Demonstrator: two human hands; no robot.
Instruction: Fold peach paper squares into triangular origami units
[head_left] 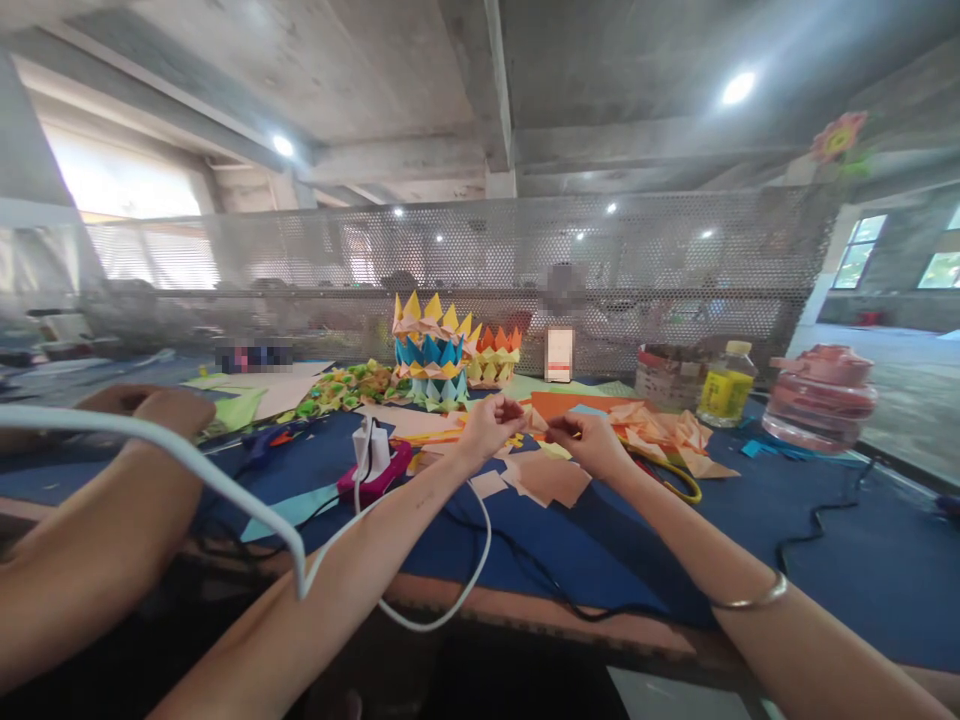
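Just above the table, my left hand [489, 428] and my right hand [590, 445] face each other with fingertips pinched. Between them is a small piece of peach paper [535, 421], gripped from both sides. Its exact fold is too small to make out. Flat peach paper sheets [546, 478] lie under my hands. To the right is a heap of folded peach paper pieces [660, 428]. Beyond my left hand stands a tiered paper crown [433, 372] in yellow, peach, blue and pale green points, with an orange and yellow paper crown [499, 357] behind it.
A co-worker's arm [112, 520] reaches in at left. A white cable [225, 475] crosses my left forearm near a magenta power strip [375, 480]. A phone [559, 355] stands by the mesh partition [660, 250]. At right are a yellow-labelled bottle [726, 385] and a pink jug [819, 400].
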